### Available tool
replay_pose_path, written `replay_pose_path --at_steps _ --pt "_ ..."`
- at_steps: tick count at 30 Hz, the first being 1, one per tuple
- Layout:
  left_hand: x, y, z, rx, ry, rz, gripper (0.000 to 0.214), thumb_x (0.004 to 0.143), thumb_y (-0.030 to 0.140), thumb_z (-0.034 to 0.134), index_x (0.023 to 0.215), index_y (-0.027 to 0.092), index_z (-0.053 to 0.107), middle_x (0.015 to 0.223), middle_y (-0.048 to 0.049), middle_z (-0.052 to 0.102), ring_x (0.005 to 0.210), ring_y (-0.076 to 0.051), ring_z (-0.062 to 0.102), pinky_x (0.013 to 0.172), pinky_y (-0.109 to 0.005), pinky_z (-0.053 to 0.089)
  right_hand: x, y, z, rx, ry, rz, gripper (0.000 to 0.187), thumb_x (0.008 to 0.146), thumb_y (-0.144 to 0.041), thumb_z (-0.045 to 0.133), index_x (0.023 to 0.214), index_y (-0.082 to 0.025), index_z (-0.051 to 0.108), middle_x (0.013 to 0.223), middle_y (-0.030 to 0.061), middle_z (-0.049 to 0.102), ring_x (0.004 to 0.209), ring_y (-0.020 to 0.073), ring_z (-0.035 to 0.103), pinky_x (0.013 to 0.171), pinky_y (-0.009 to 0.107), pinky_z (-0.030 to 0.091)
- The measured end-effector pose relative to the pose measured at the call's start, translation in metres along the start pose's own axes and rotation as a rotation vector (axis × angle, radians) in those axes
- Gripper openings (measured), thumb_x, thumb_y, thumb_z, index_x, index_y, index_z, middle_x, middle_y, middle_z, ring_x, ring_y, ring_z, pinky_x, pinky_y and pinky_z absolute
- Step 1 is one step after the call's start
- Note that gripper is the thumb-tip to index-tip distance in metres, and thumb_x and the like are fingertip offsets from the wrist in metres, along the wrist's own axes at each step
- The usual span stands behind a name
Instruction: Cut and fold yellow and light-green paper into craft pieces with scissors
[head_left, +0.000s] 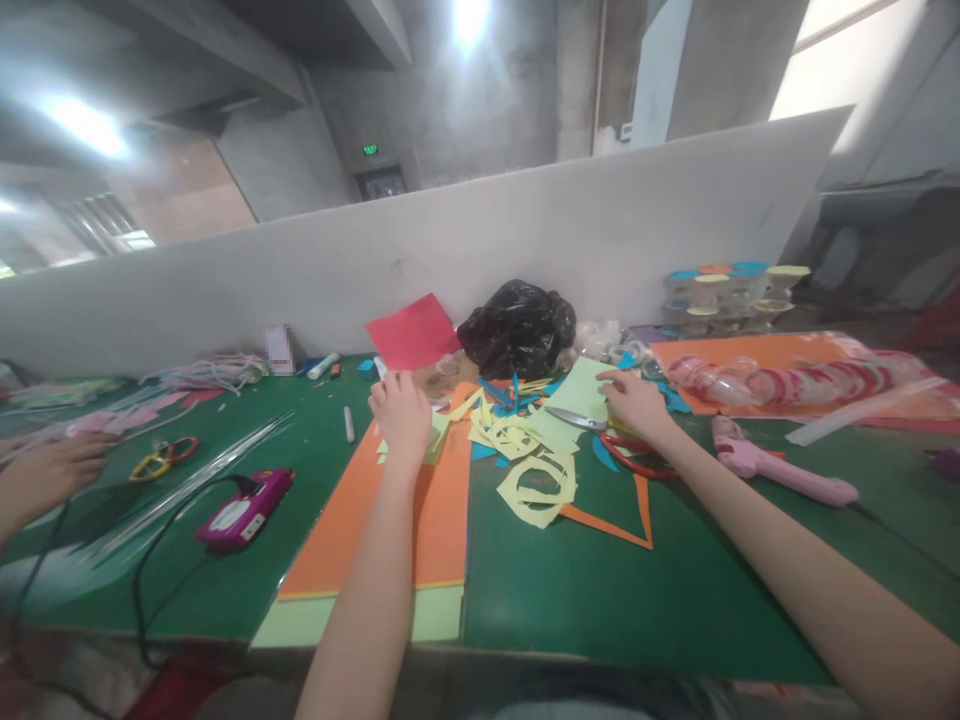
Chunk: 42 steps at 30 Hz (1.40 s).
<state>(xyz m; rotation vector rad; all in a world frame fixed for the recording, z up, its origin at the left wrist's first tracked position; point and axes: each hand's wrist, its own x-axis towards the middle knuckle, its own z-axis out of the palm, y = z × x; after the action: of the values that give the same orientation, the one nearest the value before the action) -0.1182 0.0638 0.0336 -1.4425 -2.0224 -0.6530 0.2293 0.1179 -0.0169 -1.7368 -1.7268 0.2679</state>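
Observation:
My left hand (401, 412) rests with curled fingers on the far end of an orange paper sheet (390, 525), touching yellow paper scraps (525, 455). My right hand (636, 402) lies flat on a pale green paper sheet (574, 395), fingers spread, right beside scissors (581, 420) with red handles (630, 462). Neither hand grips anything that I can see. A red paper sheet (412, 333) leans against the white partition behind my left hand.
A black plastic bag (517, 327) sits at the back. Pink glue guns lie at right (780, 472) and left (244, 510). Stacked plastic cups (731, 295) and an orange sheet with rolled plastic (795, 380) are at right. Another person's hand (45, 475) works at far left.

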Motion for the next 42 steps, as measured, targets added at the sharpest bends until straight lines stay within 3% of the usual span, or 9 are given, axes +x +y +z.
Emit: replay_pose_path --at_steps 7,15,17,20,22,25,30,35,42 --pt "-0.001 0.002 0.006 -0.006 0.011 0.060 0.030 0.090 0.016 0.040 0.112 0.014 0.060 0.122 -0.0177 0.058 0.111 -0.036 0.050 0.091 -0.045 0.041 0.006 0.006 -0.012 0.166 0.059 -0.147 0.037 0.090 -0.026 0.043 0.106 -0.016 0.074 0.113 0.0110 0.071 0.105 0.0252 0.064 0.098 0.040 0.047" --pt "-0.001 0.003 0.007 -0.043 -0.001 0.065 0.030 0.091 0.017 0.038 0.111 0.014 0.060 0.121 -0.0184 0.058 0.111 -0.036 0.051 0.090 -0.046 0.042 0.001 -0.002 -0.019 0.181 0.060 -0.179 0.051 0.094 -0.029 0.038 0.139 -0.010 0.055 0.132 0.0156 0.062 0.110 0.0256 0.062 0.096 0.038 0.049" --pt "-0.001 0.002 0.009 -0.052 -0.001 0.073 0.030 0.090 0.017 0.038 0.110 0.015 0.060 0.121 -0.0186 0.058 0.111 -0.037 0.050 0.090 -0.047 0.042 -0.005 -0.001 -0.019 0.090 0.041 -0.168 0.056 0.093 -0.029 0.042 0.146 -0.012 0.049 0.126 0.0165 0.065 0.106 0.0295 0.063 0.095 0.044 0.049" --pt "-0.001 0.001 0.013 -0.063 0.002 0.085 0.029 0.091 0.017 0.038 0.110 0.015 0.060 0.121 -0.0187 0.058 0.112 -0.037 0.050 0.090 -0.047 0.042 -0.015 0.003 -0.021 -0.314 0.037 -0.156 0.061 0.092 -0.025 0.044 0.152 -0.017 0.040 0.129 0.0177 0.063 0.115 0.0383 0.056 0.097 0.055 0.041" --pt "-0.001 0.001 0.013 -0.065 0.010 0.083 0.030 0.091 0.017 0.039 0.111 0.015 0.060 0.121 -0.0183 0.058 0.112 -0.037 0.050 0.091 -0.047 0.042 -0.019 0.006 -0.023 -0.541 0.009 -0.106 0.063 0.093 -0.024 0.043 0.155 -0.016 0.033 0.128 0.0192 0.063 0.117 0.0399 0.055 0.096 0.054 0.040" --pt "-0.001 0.002 0.011 -0.067 0.003 0.073 0.030 0.090 0.017 0.039 0.112 0.015 0.060 0.123 -0.0176 0.057 0.112 -0.037 0.050 0.091 -0.047 0.042 -0.021 0.007 -0.026 -0.585 -0.064 -0.012 0.066 0.093 -0.027 0.043 0.155 -0.012 0.029 0.123 0.0214 0.065 0.114 0.0390 0.057 0.095 0.051 0.040" --pt "-0.001 0.002 0.007 -0.068 -0.017 0.068 0.031 0.091 0.016 0.037 0.112 0.016 0.060 0.124 -0.0167 0.057 0.113 -0.037 0.050 0.092 -0.046 0.042 -0.017 0.009 -0.028 -0.549 -0.087 -0.030 0.059 0.092 -0.019 0.036 0.151 -0.011 0.034 0.131 0.0227 0.059 0.116 0.0398 0.056 0.092 0.051 0.042" --pt "-0.001 0.002 0.009 -0.089 -0.017 0.070 0.031 0.091 0.017 0.038 0.114 0.017 0.059 0.125 -0.0174 0.057 0.114 -0.037 0.049 0.093 -0.047 0.041 -0.015 0.011 -0.030 -0.535 -0.090 -0.036 0.045 0.090 -0.024 0.043 0.129 -0.005 0.053 0.115 0.0258 0.063 0.104 0.0384 0.061 0.083 0.045 0.047" --pt "-0.001 0.003 0.008 -0.078 -0.028 0.073 0.031 0.091 0.017 0.039 0.113 0.015 0.060 0.125 -0.0176 0.057 0.113 -0.036 0.050 0.092 -0.046 0.042 -0.013 0.018 -0.032 -0.526 -0.100 -0.177 0.028 0.093 -0.026 0.045 0.107 -0.017 0.068 0.116 0.0192 0.062 0.107 0.0366 0.057 0.085 0.048 0.045"
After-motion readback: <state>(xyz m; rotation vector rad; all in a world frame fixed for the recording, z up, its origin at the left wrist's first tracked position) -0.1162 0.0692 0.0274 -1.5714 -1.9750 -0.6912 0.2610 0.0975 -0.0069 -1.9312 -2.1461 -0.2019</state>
